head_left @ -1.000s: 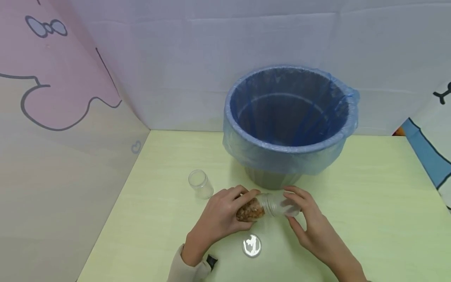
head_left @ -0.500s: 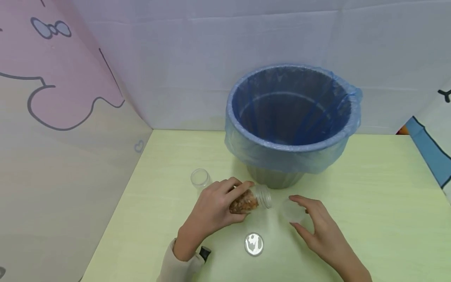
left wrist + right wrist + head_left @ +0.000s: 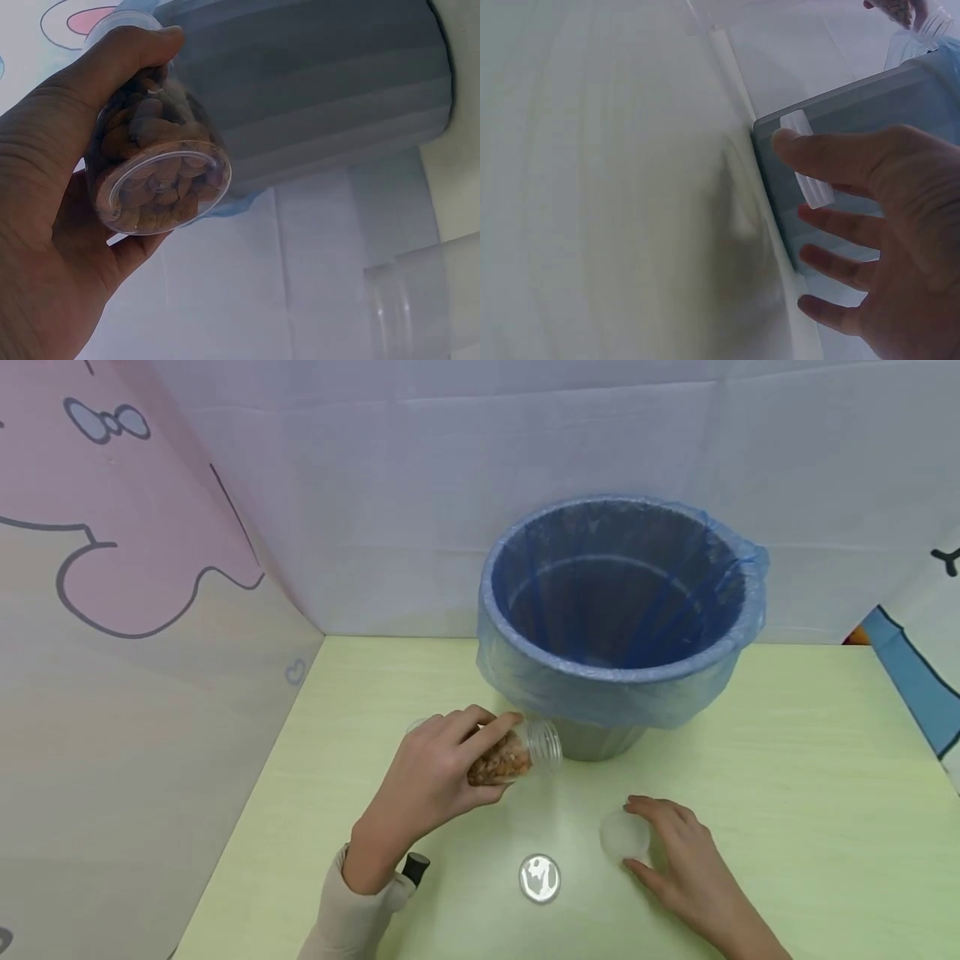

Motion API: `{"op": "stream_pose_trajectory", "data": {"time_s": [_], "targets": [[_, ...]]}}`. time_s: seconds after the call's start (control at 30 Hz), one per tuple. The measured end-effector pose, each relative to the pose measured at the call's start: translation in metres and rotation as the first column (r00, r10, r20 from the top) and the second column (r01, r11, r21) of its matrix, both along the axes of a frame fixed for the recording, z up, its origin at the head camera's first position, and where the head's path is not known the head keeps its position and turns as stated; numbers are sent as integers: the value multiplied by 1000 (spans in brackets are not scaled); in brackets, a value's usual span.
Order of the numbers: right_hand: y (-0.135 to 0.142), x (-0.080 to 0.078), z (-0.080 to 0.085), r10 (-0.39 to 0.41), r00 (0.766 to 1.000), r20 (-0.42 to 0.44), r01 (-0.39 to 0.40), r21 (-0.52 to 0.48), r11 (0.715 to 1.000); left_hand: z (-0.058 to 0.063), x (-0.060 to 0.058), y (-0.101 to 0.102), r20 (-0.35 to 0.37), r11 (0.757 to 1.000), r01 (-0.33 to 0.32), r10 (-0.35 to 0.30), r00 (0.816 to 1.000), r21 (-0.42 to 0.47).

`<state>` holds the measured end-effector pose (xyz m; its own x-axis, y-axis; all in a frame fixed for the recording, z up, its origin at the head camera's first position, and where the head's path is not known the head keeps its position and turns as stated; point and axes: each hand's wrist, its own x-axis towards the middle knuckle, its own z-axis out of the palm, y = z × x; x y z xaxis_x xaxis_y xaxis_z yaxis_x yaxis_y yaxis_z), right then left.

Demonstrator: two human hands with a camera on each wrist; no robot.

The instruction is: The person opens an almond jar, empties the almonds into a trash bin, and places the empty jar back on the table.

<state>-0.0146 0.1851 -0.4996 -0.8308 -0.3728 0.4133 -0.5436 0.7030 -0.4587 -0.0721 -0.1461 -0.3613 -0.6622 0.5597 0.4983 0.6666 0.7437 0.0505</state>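
My left hand (image 3: 438,760) grips a clear jar (image 3: 502,760) of almonds, tilted on its side, its uncovered threaded mouth pointing right in the head view. In the left wrist view the almonds (image 3: 161,187) show through the jar's base. Between thumb and fingers of my right hand (image 3: 686,860) is a translucent round lid (image 3: 624,837); the right wrist view shows the lid (image 3: 808,169) edge-on, pinched at its rim. Jar and lid are apart. A shiny round disc (image 3: 539,878) lies on the table between the two forearms.
A grey bin (image 3: 600,742) lined with a blue bag (image 3: 600,697) stands behind the hands, close to the jar's mouth. Another clear jar (image 3: 420,307) is mostly hidden behind my left hand in the head view. Printed cloth walls (image 3: 390,527) border the yellow-green table (image 3: 810,777).
The lid has come off the jar's mouth. My left hand has carried the jar up and left, and my right hand has drawn the lid away, lower and slightly right.
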Motion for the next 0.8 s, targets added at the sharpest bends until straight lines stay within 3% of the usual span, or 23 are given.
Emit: {"op": "stream_pose_trajectory", "data": {"time_s": [0.37, 0.8], "targets": [[7, 7, -17, -25, 998, 51, 22, 49, 999, 29, -7, -3, -40, 1000, 19, -19, 999, -22], [8, 6, -16, -31, 990, 140, 21, 67, 998, 63, -19, -13, -100, 1000, 15, -17, 995, -22]]}}
